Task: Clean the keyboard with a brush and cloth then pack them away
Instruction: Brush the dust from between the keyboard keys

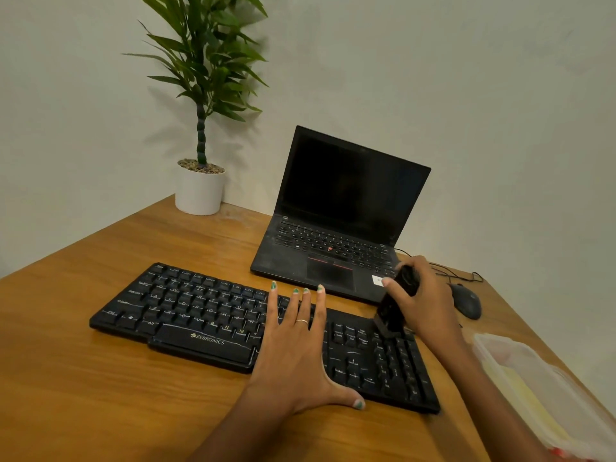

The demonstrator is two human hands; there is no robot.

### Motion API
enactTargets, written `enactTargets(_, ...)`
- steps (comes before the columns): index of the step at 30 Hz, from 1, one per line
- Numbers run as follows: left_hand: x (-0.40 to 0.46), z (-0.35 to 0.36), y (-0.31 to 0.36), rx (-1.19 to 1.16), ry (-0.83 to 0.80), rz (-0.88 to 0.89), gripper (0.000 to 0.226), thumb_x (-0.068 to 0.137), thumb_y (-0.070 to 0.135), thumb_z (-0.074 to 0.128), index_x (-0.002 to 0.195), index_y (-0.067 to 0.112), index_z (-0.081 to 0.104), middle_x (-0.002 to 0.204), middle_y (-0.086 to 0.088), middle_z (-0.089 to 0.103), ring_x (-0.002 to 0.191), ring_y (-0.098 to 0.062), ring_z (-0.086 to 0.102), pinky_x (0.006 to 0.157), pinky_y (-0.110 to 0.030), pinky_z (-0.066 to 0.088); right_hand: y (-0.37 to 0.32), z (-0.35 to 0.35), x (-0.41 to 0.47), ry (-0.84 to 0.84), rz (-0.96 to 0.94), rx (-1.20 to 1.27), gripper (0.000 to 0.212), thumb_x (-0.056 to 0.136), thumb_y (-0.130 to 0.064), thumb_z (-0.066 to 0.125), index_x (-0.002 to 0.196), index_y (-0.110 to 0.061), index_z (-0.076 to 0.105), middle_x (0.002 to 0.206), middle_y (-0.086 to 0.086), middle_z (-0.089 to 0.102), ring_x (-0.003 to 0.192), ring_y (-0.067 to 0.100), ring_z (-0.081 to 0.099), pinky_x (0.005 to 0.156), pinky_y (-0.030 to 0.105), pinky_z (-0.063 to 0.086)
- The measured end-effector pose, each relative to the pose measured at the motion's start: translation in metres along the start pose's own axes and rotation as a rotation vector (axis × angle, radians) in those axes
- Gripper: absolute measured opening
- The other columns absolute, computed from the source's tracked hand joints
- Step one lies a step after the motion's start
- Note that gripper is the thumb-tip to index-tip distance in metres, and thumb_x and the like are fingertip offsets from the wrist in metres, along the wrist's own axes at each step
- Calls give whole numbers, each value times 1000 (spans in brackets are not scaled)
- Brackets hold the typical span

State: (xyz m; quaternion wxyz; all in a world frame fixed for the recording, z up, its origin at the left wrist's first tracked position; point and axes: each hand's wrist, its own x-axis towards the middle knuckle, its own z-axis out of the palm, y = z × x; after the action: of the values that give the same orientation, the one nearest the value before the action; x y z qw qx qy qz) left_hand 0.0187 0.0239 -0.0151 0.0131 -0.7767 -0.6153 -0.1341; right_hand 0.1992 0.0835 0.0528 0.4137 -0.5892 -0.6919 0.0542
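Observation:
A black keyboard point(200, 315) lies across the wooden desk point(100, 395). My left hand point(296, 345) rests flat on its middle, fingers spread, thumb at the front edge. My right hand point(426, 301) grips a black brush point(393, 308), held upright with its bristles touching the keys above the number pad at the keyboard's right end. A clear plastic container point(546, 395) with something yellow inside, perhaps the cloth, sits at the desk's right edge.
An open black laptop point(340, 211) stands just behind the keyboard. A dark mouse point(466, 301) with a cable lies right of it. A potted plant point(200, 188) in a white pot stands at the back corner against the wall.

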Motion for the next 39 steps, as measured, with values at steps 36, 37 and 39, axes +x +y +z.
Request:
enactTargets(36, 0, 3, -3, 20, 9, -7, 146, 52, 102, 33, 147, 10, -28, 162, -11, -2, 149, -26, -7, 106, -60, -27, -34, -20, -10, -657, -232, 127, 26, 80, -27, 71, 100, -31, 55, 101, -13, 60, 97, 4, 57, 73, 17, 52)
enactTargets(37, 0, 3, -3, 18, 7, -9, 145, 52, 102, 33, 146, 10, -29, 162, -11, -2, 149, -25, -8, 107, -60, -27, -34, -21, -11, -622, -237, 38, 27, 81, -30, 71, 100, -33, 53, 101, -14, 59, 97, 3, 56, 71, 15, 51)
enactTargets(39, 0, 4, -3, 17, 7, -7, 145, 52, 102, 32, 145, 10, -29, 162, -11, -3, 149, -25, -9, 107, -60, -27, -38, -15, -17, -573, -260, 14, 28, 81, -31, 70, 100, -37, 50, 100, -17, 58, 96, 2, 56, 73, 18, 52)
